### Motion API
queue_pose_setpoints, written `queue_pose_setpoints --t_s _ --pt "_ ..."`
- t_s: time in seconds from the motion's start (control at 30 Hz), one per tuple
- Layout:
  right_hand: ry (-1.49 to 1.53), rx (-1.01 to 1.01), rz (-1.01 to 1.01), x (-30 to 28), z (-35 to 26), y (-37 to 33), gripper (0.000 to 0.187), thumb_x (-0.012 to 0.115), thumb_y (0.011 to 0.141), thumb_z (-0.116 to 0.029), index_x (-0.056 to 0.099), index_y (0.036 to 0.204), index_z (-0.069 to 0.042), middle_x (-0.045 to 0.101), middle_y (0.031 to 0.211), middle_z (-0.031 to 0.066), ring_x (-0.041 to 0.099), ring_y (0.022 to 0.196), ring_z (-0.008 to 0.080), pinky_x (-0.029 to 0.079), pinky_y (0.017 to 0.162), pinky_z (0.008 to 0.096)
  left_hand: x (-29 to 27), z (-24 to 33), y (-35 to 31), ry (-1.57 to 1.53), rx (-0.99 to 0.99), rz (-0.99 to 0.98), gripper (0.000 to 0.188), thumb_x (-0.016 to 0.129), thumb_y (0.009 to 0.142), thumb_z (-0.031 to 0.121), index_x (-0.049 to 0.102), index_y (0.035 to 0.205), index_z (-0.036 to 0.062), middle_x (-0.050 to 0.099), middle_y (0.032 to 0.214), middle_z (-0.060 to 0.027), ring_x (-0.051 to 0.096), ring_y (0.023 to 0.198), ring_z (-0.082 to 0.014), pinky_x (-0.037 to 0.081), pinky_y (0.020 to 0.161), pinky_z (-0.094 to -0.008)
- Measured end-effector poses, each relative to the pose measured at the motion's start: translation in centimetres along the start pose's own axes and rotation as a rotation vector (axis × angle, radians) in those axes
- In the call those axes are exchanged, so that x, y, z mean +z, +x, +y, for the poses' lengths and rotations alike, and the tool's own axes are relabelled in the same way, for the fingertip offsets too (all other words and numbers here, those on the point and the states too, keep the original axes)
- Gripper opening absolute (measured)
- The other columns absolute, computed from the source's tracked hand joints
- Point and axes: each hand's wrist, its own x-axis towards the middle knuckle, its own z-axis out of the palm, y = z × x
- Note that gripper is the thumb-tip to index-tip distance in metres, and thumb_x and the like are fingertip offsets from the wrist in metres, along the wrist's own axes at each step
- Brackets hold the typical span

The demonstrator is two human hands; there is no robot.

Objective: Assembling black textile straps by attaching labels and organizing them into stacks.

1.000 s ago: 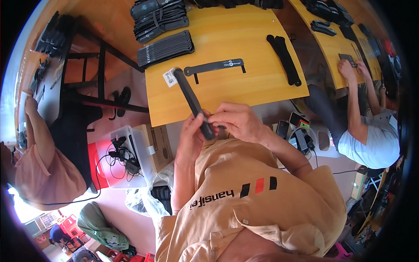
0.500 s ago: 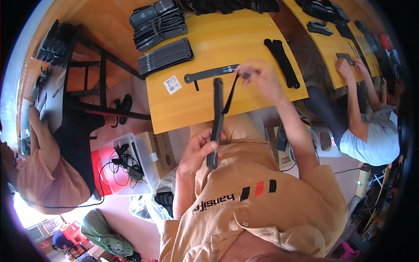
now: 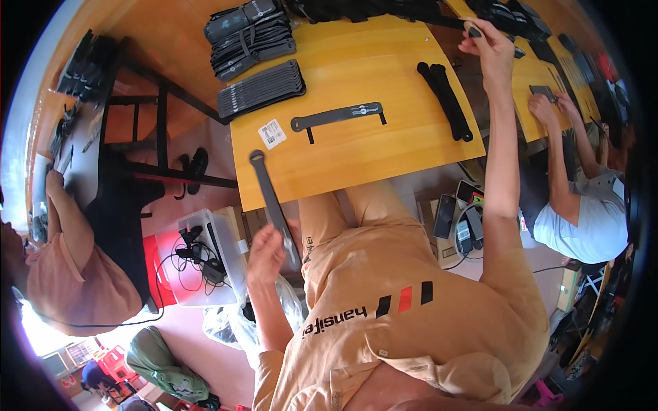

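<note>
One dark-grey strap (image 3: 272, 200), grasped in the left hand (image 3: 266, 252), looks light, stiffish, best held mid-length; right hand (image 3: 491, 51) pinches a dark piece (image 3: 474, 31).

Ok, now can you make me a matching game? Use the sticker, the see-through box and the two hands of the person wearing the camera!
Things:
1. White sticker
2. See-through box
3. Left hand
4. Right hand

Clues:
A. Up near the top edge of the picture
B. Has black cables inside
C. At the lower end of a long dark strap
D. Lying flat on the yellow table

Right pairs: 1-D, 2-B, 3-C, 4-A
</note>
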Motion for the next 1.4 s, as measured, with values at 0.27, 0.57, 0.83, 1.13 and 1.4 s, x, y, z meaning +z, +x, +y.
queue_pose_setpoints --t_s 0.27,0.57,0.83,1.13,1.4 --pt "-0.022 0.027 -0.138 0.0 -4.4 -5.0 0.022 0.053 0.086 -0.002 0.064 0.106 -0.002 0.055 0.08 0.0018 0.053 0.064 0.0054 0.049 0.063 0.0194 -3.5 -2.2 6.7 0.386 0.234 0.506 0.025 0.062 0.083 0.01 0.053 0.104 -0.0005 0.059 0.075 0.0003 0.054 0.059 -0.0051 0.045 0.05 -0.0178" --pt "0.084 0.178 -0.327 -0.5 -5.7 -9.0 0.021 0.05 0.08 0.005 0.064 0.094 0.005 0.054 0.078 0.0048 0.055 0.067 0.009 0.051 0.062 0.022 -1.0 -2.7 7.6 1.032 0.325 0.828 0.034 0.066 0.078 0.007 0.049 0.107 0.0005 0.058 0.073 -0.0065 0.056 0.057 -0.0129 0.046 0.054 -0.0245" --pt "0.176 0.124 -0.781 5.9 -9.0 -13.1 0.024 0.062 0.07 0.011 0.065 0.092 0.002 0.063 0.08 0.0095 0.061 0.067 0.0132 0.048 0.056 0.0214 9.3 2.4 8.5 1.101 0.699 0.182 0.041 0.067 0.079 0.012 0.052 0.115 0.0004 0.061 0.082 -0.0066 0.056 0.074 -0.0106 0.046 0.069 -0.0243" --pt "0.285 0.653 -0.481 5.0 -1.4 -14.4 0.017 0.058 0.078 0.01 0.06 0.095 0.006 0.062 0.074 0.0075 0.063 0.064 0.0125 0.051 0.059 0.0203 3.8 2.5 10.3 0.701 -0.099 -0.217 0.011 0.063 0.082 0.007 0.061 0.087 -0.0017 0.06 0.072 -0.0004 0.053 0.064 -0.0057 0.042 0.058 -0.0185" --pt "0.292 0.881 -0.318 6.7 4.9 -15.7 0.013 0.058 0.083 -0.006 0.062 0.093 0.001 0.061 0.079 0.0034 0.061 0.065 0.0095 0.048 0.055 0.0186 -0.1 1.6 14.5 0.737 -0.011 0.17 0.012 0.062 0.084 0.011 0.062 0.085 -0.0016 0.057 0.068 0.0005 0.053 0.063 -0.0062 0.043 0.058 -0.0203"
